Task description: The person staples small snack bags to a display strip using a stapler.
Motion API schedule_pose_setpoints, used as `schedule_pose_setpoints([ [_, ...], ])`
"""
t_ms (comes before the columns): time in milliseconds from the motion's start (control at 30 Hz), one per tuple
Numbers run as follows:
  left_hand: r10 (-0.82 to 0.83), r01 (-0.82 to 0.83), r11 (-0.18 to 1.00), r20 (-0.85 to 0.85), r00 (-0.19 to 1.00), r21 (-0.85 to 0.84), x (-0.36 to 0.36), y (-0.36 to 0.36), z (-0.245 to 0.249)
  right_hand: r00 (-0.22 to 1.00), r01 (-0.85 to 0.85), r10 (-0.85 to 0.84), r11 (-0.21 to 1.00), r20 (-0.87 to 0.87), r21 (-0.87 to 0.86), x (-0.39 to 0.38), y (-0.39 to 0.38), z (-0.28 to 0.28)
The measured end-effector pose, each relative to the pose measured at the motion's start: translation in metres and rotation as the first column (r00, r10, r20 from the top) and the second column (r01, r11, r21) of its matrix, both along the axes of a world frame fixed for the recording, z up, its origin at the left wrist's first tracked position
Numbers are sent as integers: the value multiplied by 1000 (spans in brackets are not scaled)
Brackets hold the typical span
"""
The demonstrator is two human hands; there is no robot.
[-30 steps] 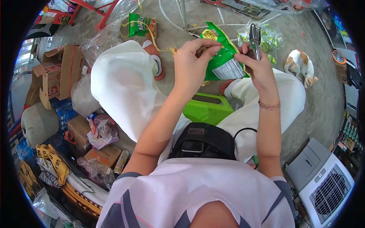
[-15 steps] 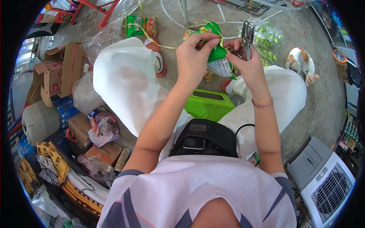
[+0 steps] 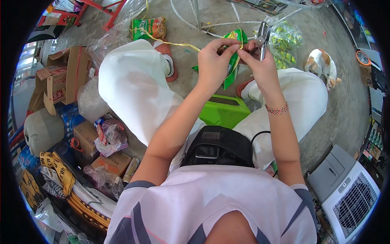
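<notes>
Between my hands hangs a green snack packet (image 3: 232, 70), turned nearly edge-on, with a yellow ribbon (image 3: 178, 44) at its upper part. My left hand (image 3: 217, 61) pinches the packet and ribbon with thumb and forefinger. My right hand (image 3: 260, 61) pinches the packet's other side, and a metal hole punch or plier-like tool (image 3: 264, 36) is held in its fingers. The ribbon runs left from my left hand to another green and orange packet (image 3: 149, 29) on the floor. Fingers hide part of the packet's top.
A green plastic stool (image 3: 225, 112) stands between my legs. Clear bags of green packets (image 3: 286, 40) lie ahead near a white metal frame (image 3: 199, 24). A white and brown dog (image 3: 323, 65) is at the right. Cardboard boxes (image 3: 67, 75) are at the left; an air cooler (image 3: 349, 195) is lower right.
The held packet has turned from showing its printed back to nearly edge-on. Both hands have drawn closer together, and the ribbon now lies over the packet's upper part.
</notes>
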State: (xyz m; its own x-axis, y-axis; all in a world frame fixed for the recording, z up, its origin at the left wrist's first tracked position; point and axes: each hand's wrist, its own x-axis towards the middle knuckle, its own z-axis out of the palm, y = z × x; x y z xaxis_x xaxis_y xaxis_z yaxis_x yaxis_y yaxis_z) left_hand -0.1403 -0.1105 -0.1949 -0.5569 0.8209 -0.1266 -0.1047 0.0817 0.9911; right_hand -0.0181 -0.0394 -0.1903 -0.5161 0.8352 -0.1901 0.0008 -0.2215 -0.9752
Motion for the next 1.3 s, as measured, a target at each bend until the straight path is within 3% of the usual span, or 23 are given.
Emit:
schedule_pose_setpoints([
  [133, -8, 26, 995, -177, 984, 100, -9, 0, 11, 995, -11, 11, 1000, -95, -4, 1, 5, 10],
  [233, 6, 12, 995, -180, 984, 102, -8, -5, 30, 993, -42, 42, 999, -108, 7, 5, 9, 12],
  [333, 63, -46, 977, -73, 995, 209, -6, -3, 30, 993, -74, 76, 997, -89, 29, 7, 10, 15],
  [433, 71, -53, 984, -105, 992, 167, -6, -5, 35, 988, -103, 105, 994, -114, 22, 7, 9, 18],
  [533, 111, -36, 978, -369, 923, 203, -8, -7, 26, 982, -122, 122, 993, -146, 8, 7, 7, 21],
  [733, 110, -32, 976, -364, 925, 215, -8, -7, 26, 983, -135, 141, 989, -117, 52, 7, 7, 23],
  [833, 70, 22, 984, -497, 865, 177, -10, -12, 29, 985, -139, 148, 984, -86, 108, 8, 5, 24],
  [933, 138, -1, 971, -558, 818, 239, -8, -10, 32, 984, -145, 157, 980, -86, 134, 8, 5, 24],
  [1033, 110, 21, 972, -533, 839, 234, -8, -10, 33, 984, -137, 150, 981, -92, 134, 8, 5, 24],
  [1300, -17, 159, 976, -681, 732, 147, -17, -13, 34, 984, -175, 171, 966, 40, 188, 12, 4, 27],
])
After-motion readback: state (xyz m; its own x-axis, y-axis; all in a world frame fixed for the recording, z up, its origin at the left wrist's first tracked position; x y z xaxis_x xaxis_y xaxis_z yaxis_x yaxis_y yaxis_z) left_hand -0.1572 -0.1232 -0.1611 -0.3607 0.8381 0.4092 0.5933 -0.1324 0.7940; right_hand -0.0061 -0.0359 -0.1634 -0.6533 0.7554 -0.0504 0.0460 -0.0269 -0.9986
